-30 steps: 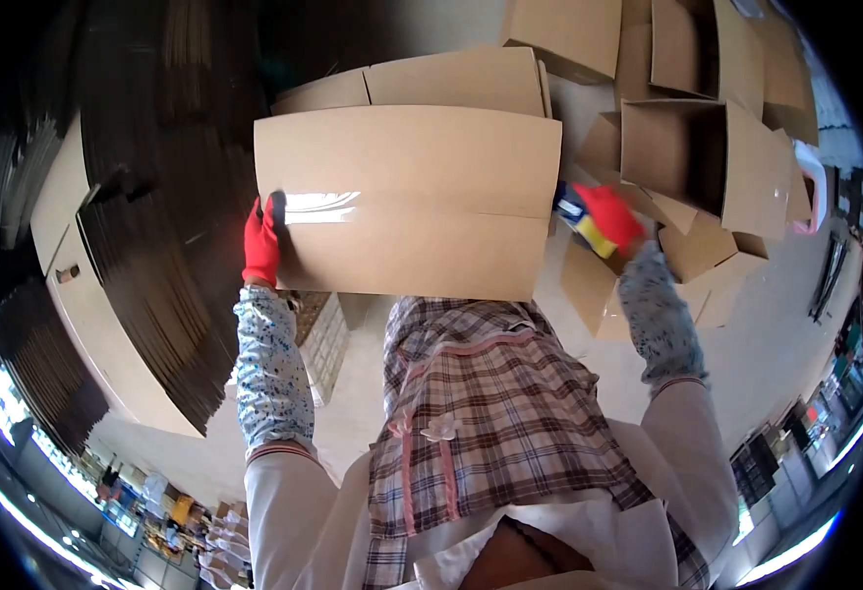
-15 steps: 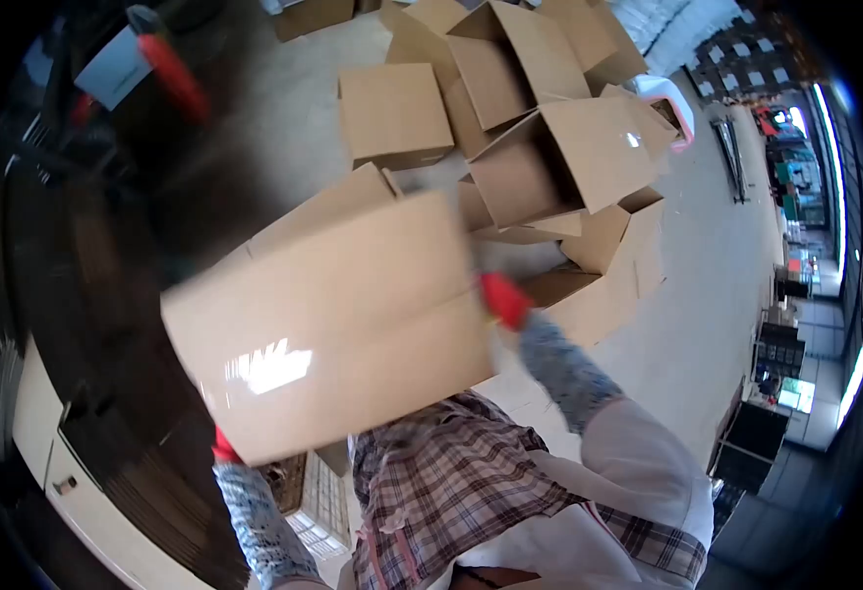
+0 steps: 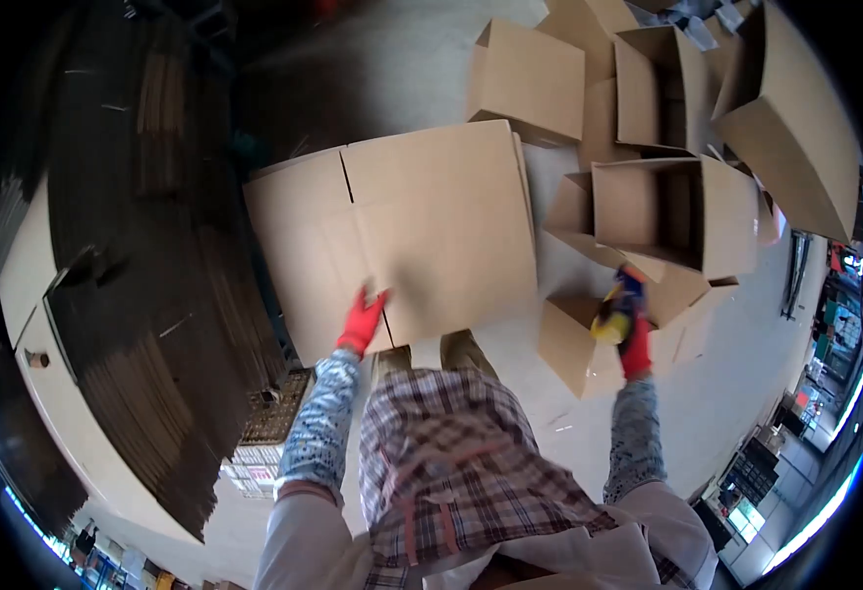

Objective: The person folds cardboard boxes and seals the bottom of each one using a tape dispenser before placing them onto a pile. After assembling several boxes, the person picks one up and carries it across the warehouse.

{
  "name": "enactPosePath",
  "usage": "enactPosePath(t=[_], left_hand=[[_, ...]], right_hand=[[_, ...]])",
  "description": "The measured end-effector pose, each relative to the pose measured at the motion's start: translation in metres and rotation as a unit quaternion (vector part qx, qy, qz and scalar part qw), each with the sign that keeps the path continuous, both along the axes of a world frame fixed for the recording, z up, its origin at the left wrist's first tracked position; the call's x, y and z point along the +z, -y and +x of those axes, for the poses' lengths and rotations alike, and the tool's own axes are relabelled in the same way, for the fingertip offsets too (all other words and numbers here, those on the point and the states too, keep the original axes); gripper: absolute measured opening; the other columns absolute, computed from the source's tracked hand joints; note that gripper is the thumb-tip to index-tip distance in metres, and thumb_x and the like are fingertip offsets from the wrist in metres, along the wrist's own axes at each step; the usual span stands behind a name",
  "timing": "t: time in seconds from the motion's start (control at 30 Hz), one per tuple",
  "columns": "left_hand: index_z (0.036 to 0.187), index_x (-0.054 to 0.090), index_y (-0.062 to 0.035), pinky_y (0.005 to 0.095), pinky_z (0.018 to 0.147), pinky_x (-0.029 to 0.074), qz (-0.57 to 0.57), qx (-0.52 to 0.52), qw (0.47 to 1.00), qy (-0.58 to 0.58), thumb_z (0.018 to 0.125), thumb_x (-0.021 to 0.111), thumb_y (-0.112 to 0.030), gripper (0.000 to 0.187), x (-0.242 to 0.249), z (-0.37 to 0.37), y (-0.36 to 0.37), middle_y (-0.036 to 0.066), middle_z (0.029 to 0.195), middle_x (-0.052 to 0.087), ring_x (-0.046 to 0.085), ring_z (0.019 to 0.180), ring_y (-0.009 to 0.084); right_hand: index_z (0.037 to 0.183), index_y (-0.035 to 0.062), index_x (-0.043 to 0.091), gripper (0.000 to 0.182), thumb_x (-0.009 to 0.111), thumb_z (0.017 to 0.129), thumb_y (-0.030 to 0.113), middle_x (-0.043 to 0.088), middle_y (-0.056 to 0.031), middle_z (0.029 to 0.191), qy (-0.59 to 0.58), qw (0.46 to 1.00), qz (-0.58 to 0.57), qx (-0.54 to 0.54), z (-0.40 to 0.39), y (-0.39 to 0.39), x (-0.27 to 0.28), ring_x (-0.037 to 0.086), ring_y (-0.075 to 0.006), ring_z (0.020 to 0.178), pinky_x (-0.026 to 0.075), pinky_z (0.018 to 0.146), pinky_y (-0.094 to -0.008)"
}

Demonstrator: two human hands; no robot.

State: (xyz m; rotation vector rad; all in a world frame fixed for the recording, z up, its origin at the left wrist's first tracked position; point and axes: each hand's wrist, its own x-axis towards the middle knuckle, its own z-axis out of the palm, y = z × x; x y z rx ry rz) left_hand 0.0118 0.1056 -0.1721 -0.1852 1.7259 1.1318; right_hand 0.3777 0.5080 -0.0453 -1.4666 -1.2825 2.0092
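My left hand [image 3: 361, 323], in a red glove, hovers at the near edge of a flat folded cardboard box [image 3: 441, 216], fingers apart and holding nothing. More flat cardboard shows beneath it along the right edge. Off to the right, my right hand [image 3: 635, 351], also red-gloved, is closed around a blue and yellow tape dispenser [image 3: 620, 307], blurred by motion. Behind that tool stands an open cardboard box [image 3: 571, 339].
Several made-up boxes [image 3: 731, 216] are heaped at the upper right, one large box [image 3: 795, 147] at their outer side. Dark stacks of flat cardboard [image 3: 146, 344] run along the left. A white crate [image 3: 255, 467] stands near my left forearm.
The box I carried between both hands has left them, and a large box now shows at the upper right. My hands have moved apart; the flat cardboard before me is uncovered.
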Motion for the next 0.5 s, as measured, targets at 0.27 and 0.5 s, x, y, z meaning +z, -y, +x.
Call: enactPosePath(t=[0.27, 0.5], left_hand=[[0.138, 0.037, -0.0005, 0.0428, 0.109, 0.027, -0.344, 0.067, 0.921, -0.172, 0.08, 0.057, -0.063, 0.088, -0.215, 0.005, 0.257, 0.023, 0.142, 0.037, 0.033, 0.132, 0.0383], [0.137, 0.04, 0.0013, 0.0338, 0.108, 0.029, -0.201, 0.144, 0.956, -0.156, 0.097, 0.044, -0.045, 0.062, 0.057, -0.002, 0.237, 0.016, 0.141, 0.043, 0.039, 0.131, 0.0253]], right_hand=[[0.114, -0.0047, 0.053, 0.063, 0.06, 0.085, 0.05, 0.061, -0.0247, 0.107, 0.453, 0.789, 0.366, 0.192, -0.062, 0.046, -0.256, 0.057, -0.04, 0.103, 0.043, 0.088, -0.0434], [0.107, -0.0044, 0.057, 0.051, 0.056, 0.089, 0.044, 0.065, -0.023, 0.091, 0.461, 0.784, 0.215, 0.355, -0.083, -0.006, -0.086, 0.064, -0.0364, 0.086, 0.049, 0.074, -0.0403]])
